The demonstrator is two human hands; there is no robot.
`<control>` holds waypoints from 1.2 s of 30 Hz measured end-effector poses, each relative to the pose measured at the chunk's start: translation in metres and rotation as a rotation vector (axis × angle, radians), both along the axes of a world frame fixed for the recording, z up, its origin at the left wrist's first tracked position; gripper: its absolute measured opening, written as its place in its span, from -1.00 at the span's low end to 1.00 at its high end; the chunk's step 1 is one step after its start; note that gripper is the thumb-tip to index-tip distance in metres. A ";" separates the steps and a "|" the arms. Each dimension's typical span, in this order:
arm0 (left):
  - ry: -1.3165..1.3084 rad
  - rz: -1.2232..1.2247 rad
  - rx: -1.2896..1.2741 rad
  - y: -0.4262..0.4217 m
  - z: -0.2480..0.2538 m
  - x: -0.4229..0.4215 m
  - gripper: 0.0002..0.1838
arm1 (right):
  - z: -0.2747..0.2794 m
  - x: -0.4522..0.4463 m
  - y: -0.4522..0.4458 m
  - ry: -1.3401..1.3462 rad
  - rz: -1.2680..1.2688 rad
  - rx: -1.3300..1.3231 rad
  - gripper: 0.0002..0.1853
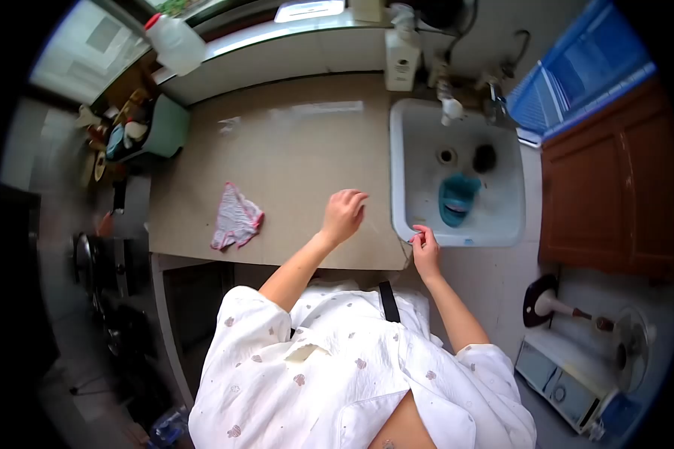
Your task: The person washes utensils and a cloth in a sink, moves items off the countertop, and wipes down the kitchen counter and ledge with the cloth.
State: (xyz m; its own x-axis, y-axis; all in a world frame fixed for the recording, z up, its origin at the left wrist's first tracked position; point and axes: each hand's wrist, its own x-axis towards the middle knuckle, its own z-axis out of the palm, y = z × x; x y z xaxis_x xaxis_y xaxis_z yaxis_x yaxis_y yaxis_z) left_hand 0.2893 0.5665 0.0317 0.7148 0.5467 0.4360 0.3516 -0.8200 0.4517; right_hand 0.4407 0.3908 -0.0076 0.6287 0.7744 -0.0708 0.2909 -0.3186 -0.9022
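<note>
My left hand (343, 215) hovers above the beige countertop (292, 157), its fingers loosely bent and apart, with nothing visible in them. At the sink's near left corner, the fingers of my right hand (426, 251) are pinched together. Whether something small is between them is too fine to make out. A pale pair of underpants (237, 218) with pink trim lies crumpled on the counter, left of my left hand and apart from it. Inside the white sink (398, 172) sit a teal plastic item (457, 198) and a dark round scrubber-like thing (484, 158).
A white pump bottle (402, 56) stands behind the sink, beside the faucet (449, 108). A green utensil bin (166, 129) occupies the counter's far left corner. Blue plastic racks (588, 63) and a brown cabinet (614, 179) stand to the right, a microwave (562, 382) below.
</note>
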 end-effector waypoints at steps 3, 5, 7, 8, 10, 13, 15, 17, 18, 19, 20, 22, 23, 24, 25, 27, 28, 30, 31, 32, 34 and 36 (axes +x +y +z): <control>0.056 0.353 -0.021 0.046 -0.012 -0.135 -0.68 | 0.004 -0.036 0.047 -0.108 0.176 0.057 -0.83; 0.179 0.499 0.027 0.069 -0.025 -0.215 -0.60 | 0.008 -0.066 0.078 -0.129 0.275 0.076 -0.86; 0.265 0.564 0.073 0.081 -0.038 -0.276 -0.54 | 0.009 -0.106 0.103 -0.186 0.404 0.073 -0.87; 0.395 0.544 0.023 0.088 -0.044 -0.298 -0.46 | 0.007 -0.126 0.116 -0.213 0.446 0.062 -0.84; 0.515 0.526 -0.034 0.107 -0.057 -0.326 -0.38 | 0.007 -0.171 0.140 -0.218 0.451 0.082 -0.83; 0.522 0.397 -0.195 0.124 -0.078 -0.327 -0.27 | 0.011 -0.229 0.179 -0.181 0.565 0.131 -0.71; 0.531 0.307 -0.185 0.136 -0.083 -0.308 -0.27 | 0.019 -0.260 0.202 -0.155 0.571 0.176 -0.63; 0.433 0.189 -0.178 0.148 -0.088 -0.273 -0.25 | 0.030 -0.285 0.217 -0.108 0.569 0.201 -0.55; 0.370 0.097 -0.165 0.152 -0.098 -0.251 -0.27 | 0.035 -0.296 0.226 -0.101 0.537 0.232 -0.48; 0.302 0.006 -0.148 0.159 -0.107 -0.226 -0.28 | 0.034 -0.301 0.235 -0.098 0.504 0.266 -0.40; 0.295 -0.010 -0.159 0.166 -0.107 -0.198 -0.28 | 0.025 -0.304 0.243 -0.140 0.497 0.203 -0.35; 0.154 -0.293 -0.256 0.176 -0.101 -0.156 -0.37 | -0.018 -0.290 0.260 -0.239 0.207 0.000 -0.33; 0.158 -0.316 -0.280 0.189 -0.101 -0.159 -0.37 | -0.034 -0.283 0.269 -0.337 -0.053 -0.170 -0.29; 0.150 -0.300 -0.273 0.203 -0.098 -0.171 -0.41 | -0.038 -0.277 0.275 -0.334 -0.067 -0.197 -0.29; 0.139 -0.279 -0.263 0.218 -0.096 -0.182 -0.45 | -0.042 -0.268 0.287 -0.409 -0.106 -0.333 -0.25; 0.056 0.146 -0.250 0.238 -0.091 -0.201 -0.49 | -0.042 -0.260 0.303 -0.479 -0.140 -0.487 -0.20; 0.119 0.274 -0.203 0.247 -0.090 -0.206 -0.49 | -0.035 -0.262 0.315 -0.543 -0.122 -0.586 -0.18; 0.190 0.393 -0.158 0.257 -0.089 -0.214 -0.48 | -0.024 -0.263 0.321 -0.607 -0.063 -0.743 -0.12; 0.245 0.387 -0.142 0.260 -0.090 -0.215 -0.47 | -0.029 -0.252 0.317 -0.608 -0.063 -0.747 -0.12; 0.299 0.382 -0.128 0.261 -0.092 -0.214 -0.45 | -0.036 -0.234 0.308 -0.676 -0.027 -0.693 -0.14; 0.338 0.389 -0.137 0.259 -0.090 -0.212 -0.44 | -0.045 -0.192 0.293 -0.781 -0.057 -0.677 -0.16; 0.367 0.400 -0.137 0.261 -0.087 -0.209 -0.42 | -0.051 -0.124 0.306 -0.823 -0.189 -0.734 -0.17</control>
